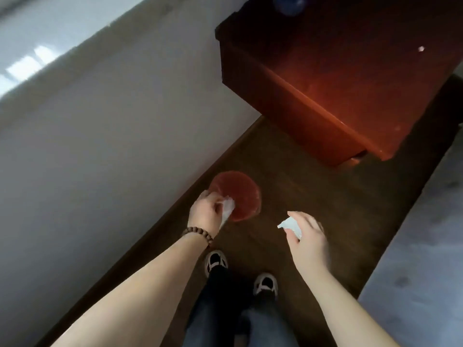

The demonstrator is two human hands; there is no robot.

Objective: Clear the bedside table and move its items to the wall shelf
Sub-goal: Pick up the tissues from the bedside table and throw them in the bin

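Observation:
The reddish-brown bedside table (350,78) stands at the upper right, seen from above. On its top lie a small white scrap (421,48) and, at the far edge, a blurred blue round object (289,5). My left hand (206,212) is closed on a crumpled white piece of paper or plastic (228,209), held over the rim of a red round bin (236,195) on the floor. My right hand (307,237) grips a small white piece of paper (290,225) above the floor, to the right of the bin.
A grey wall (100,121) runs along the left. The dark wooden floor (325,196) forms a narrow strip between the wall and a grey bed edge (426,246) at the right. My feet (265,284) stand just behind the bin.

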